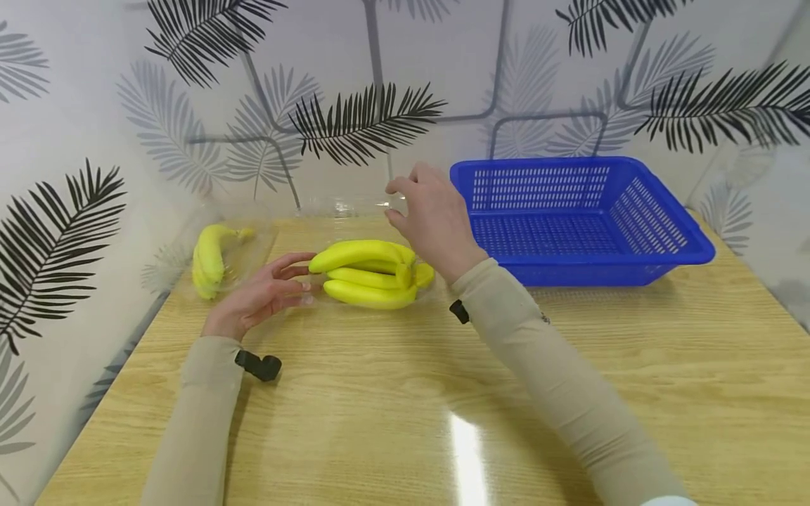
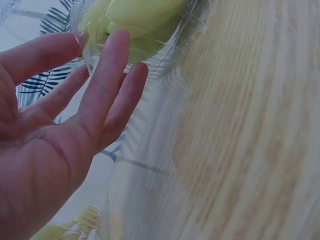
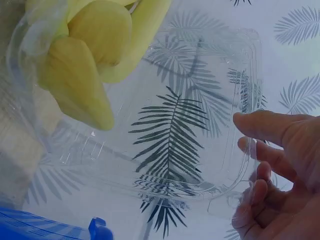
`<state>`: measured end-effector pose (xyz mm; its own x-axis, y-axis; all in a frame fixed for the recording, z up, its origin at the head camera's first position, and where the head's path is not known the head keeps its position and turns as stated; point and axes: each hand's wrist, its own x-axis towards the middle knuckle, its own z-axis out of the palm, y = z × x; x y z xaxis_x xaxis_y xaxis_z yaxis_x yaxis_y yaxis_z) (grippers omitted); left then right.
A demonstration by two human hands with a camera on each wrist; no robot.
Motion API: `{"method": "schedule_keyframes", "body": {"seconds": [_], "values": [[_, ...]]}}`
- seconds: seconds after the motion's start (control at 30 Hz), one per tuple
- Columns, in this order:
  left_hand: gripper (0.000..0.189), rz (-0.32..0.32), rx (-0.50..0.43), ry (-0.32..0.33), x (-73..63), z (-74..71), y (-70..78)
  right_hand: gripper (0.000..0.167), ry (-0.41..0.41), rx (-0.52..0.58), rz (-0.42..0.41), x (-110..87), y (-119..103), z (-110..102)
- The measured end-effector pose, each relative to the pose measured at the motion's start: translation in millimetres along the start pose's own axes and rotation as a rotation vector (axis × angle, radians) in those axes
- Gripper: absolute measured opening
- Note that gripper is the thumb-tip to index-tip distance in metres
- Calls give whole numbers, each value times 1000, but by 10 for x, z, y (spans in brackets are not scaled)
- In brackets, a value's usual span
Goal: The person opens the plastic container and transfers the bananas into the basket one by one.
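Near the middle of the frame in the head view, we see a bunch of yellow bananas [image 1: 363, 279] in a clear plastic box [image 2: 155, 60], stems toward the right. The box's clear lid [image 3: 165, 120] is raised behind the fruit, and the right hand [image 1: 436, 218] pinches its edge between thumb and fingers, as we see at the right of the right wrist view. The left hand [image 1: 268, 292] has its fingers spread and extended at the box's left end; in the left wrist view the fingertips appear to touch the clear wall.

At the upper left of the head view we find a second banana bunch [image 1: 211, 263] in another clear box [image 1: 249, 260]. A blue basket [image 1: 582, 260] stands at the upper right. We see the wood-grain table [image 1: 354, 393] beneath them and a leaf-print sheet [image 1: 443, 63] across the top.
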<state>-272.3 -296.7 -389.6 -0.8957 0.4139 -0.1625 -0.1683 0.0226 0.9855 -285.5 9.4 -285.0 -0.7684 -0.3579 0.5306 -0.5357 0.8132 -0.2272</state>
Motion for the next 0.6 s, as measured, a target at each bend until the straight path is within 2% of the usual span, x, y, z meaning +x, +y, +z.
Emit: {"method": "schedule_keyframes", "body": {"seconds": [0.13,0.27,0.33,0.43,0.6], "values": [[65,-14,0,11,-4,10,14,27,13,21,-10,-8,50,11],[66,-12,0,13,-4,15,19,29,64,-26,-44,-21,50,21],[65,-6,-2,13,-6,14,18,33,61,-53,-46,-25,40,5],[64,-3,-9,15,-9,12,15,39,12,-61,-52,-34,34,1],[64,-16,-1,25,-9,20,19,42,-162,-38,-36,-82,22,106]]}}
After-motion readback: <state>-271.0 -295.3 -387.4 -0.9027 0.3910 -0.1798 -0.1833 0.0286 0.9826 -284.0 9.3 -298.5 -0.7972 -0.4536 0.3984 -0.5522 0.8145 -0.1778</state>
